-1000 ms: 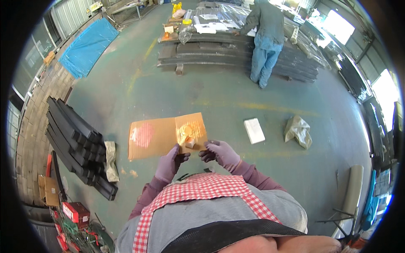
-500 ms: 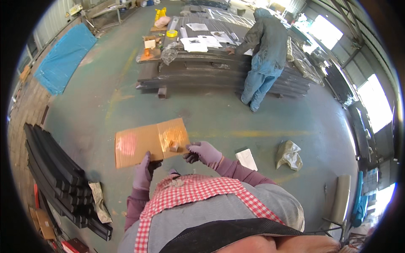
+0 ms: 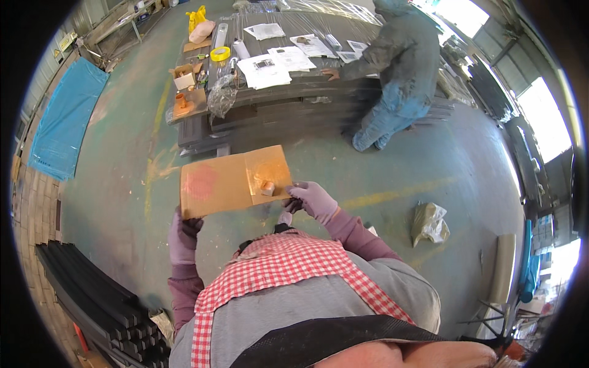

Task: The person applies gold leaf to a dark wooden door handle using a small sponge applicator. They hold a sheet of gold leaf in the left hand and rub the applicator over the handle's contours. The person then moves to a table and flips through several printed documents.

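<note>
A flat piece of brown cardboard (image 3: 236,180) is held out level in front of the body, above the green floor (image 3: 116,184). Its lower left corner is gripped by the left hand (image 3: 182,236), closed on the edge in a purple glove; its right edge is pinched by the right hand (image 3: 313,201), also gloved in purple, with the fingers closed on the board. A faint reddish patch is seen on the left half of the cardboard, and a small brown block (image 3: 268,187) rests on the shinier right half, just beside the right hand's fingertips (whether it is stuck down cannot be told).

Beyond the cardboard, a long dark tabletop (image 3: 319,86) wrapped in clear film is seen, carrying white papers (image 3: 265,69), a yellow tape roll (image 3: 220,53) and a small open box (image 3: 184,77). Another person (image 3: 399,67) in grey and blue is bent over its far right end. A blue tarp (image 3: 61,116) lies at the left, black bars (image 3: 92,300) are stacked at lower left, and a crumpled bag (image 3: 429,222) lies on the floor to the right.
</note>
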`<state>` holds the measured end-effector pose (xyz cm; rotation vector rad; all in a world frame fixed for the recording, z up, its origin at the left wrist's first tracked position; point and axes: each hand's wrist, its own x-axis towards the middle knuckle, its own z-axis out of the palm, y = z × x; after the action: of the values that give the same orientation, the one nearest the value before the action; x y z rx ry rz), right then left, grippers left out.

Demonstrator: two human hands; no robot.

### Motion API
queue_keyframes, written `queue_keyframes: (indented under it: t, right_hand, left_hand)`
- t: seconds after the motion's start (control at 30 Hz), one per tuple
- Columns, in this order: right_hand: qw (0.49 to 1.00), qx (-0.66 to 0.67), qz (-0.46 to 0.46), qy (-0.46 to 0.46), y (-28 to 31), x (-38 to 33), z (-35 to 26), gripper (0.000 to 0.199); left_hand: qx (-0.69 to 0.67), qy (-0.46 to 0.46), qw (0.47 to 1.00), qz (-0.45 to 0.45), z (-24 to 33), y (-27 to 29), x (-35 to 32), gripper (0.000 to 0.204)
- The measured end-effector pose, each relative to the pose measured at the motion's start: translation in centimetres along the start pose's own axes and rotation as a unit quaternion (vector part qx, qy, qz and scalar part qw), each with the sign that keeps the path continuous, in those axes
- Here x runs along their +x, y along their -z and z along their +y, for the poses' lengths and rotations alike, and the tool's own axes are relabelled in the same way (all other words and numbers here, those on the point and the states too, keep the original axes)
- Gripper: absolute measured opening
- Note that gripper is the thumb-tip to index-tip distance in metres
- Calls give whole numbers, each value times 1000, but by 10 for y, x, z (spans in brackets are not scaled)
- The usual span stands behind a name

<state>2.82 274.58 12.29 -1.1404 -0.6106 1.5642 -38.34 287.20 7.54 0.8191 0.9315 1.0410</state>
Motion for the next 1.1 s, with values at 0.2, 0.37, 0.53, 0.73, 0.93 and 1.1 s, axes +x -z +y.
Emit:
queue_keyframes:
  t: [0.2,0.37,0.53,0.73,0.93,1.1]
  right_hand:
    - [990,-70,-72,-94,41,156,-70,33]
    - [981,-93,-120,-120,48,293,-107,27]
    - [991,-4,-90,-102,41,383,-126,33]
    - [988,-23,-75,-131,78,455,-142,45]
    - [982,28,125,-138,168,461,-146,44]
    - [969,80,207,-109,173,464,-140,43]
  left_hand:
    - [31,51,996,62,37,-41,74,51]
    - [4,71,992,104,36,-49,145,38]
    - [-69,63,984,150,23,-53,248,36]
    - [-91,52,980,169,20,-30,428,31]
    - [-119,61,973,190,-8,-48,597,29]
    - [-148,91,971,167,-44,-64,695,28]
